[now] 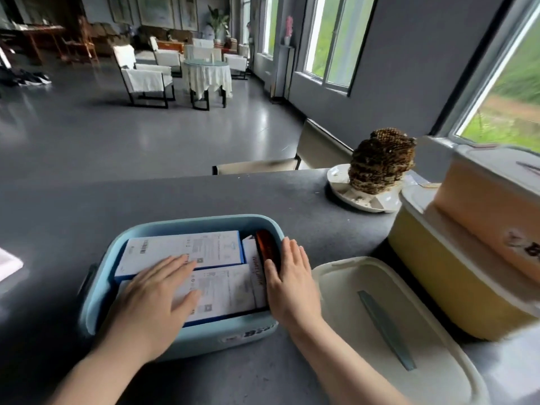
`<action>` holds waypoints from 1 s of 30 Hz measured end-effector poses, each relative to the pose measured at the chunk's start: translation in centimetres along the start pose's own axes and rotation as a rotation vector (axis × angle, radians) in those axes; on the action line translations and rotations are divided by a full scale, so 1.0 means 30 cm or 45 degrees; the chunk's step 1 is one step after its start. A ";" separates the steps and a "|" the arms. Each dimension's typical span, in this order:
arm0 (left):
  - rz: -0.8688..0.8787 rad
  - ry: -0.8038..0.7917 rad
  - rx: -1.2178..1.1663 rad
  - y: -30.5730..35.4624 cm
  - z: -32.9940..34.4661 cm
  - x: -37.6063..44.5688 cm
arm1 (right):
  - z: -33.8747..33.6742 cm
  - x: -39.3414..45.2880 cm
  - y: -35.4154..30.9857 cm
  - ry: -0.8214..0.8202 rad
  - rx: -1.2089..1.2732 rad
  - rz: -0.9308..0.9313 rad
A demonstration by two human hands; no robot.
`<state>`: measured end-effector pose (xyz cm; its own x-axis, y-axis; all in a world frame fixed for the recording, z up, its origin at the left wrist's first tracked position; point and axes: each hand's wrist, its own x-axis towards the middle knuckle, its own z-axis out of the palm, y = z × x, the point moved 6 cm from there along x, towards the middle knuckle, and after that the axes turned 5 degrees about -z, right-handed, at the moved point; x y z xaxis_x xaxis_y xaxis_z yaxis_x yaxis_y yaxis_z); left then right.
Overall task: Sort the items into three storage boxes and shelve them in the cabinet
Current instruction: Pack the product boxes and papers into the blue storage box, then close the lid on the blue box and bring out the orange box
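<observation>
Head view: left hand (157,290) lay flat, open, pressing white cartons (204,252) inside the blue storage box (187,337) on the counter; right hand (289,276) open on its right rim, gripping nothing; cream lid (380,317) lay alongside; an upstanding amber item could stop the lid seating.

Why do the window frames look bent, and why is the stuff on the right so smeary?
Head view: the wide-angle lens bows straight lines near the edges, so the window frame leans. The orange box on the yellow box is blurred, while the blue box and both hands stay fairly sharp. Daylight from the windows puts a soft sheen on the floor.
</observation>
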<state>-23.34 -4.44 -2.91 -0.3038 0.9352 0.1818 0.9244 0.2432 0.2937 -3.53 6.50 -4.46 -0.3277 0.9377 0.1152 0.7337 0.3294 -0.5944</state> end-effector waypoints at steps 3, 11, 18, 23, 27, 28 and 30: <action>-0.006 0.114 -0.023 0.041 0.009 -0.005 | -0.021 -0.010 0.020 -0.009 0.172 -0.029; 0.573 0.332 -0.427 0.571 0.160 -0.112 | -0.182 -0.221 0.587 0.208 -0.415 0.438; 0.634 -0.143 -0.362 0.755 0.401 -0.135 | -0.228 -0.269 0.690 0.250 -0.510 0.492; 0.494 -0.356 -0.169 0.722 0.512 -0.120 | -0.262 -0.257 0.697 0.239 -0.449 0.497; 0.453 -0.441 -0.115 0.723 0.546 -0.124 | -0.287 -0.245 0.698 0.243 -0.403 0.520; 0.471 -0.393 -0.118 0.732 0.521 -0.120 | -0.299 -0.247 0.687 0.265 -0.360 0.511; 0.490 -0.245 -0.142 0.759 0.428 -0.097 | -0.337 -0.241 0.649 0.327 -0.282 0.452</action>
<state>1.57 1.68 -8.81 0.1160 0.9857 0.1225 0.9281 -0.1515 0.3402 19.13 7.26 -8.81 0.1030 0.9840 0.1453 0.8916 -0.0265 -0.4521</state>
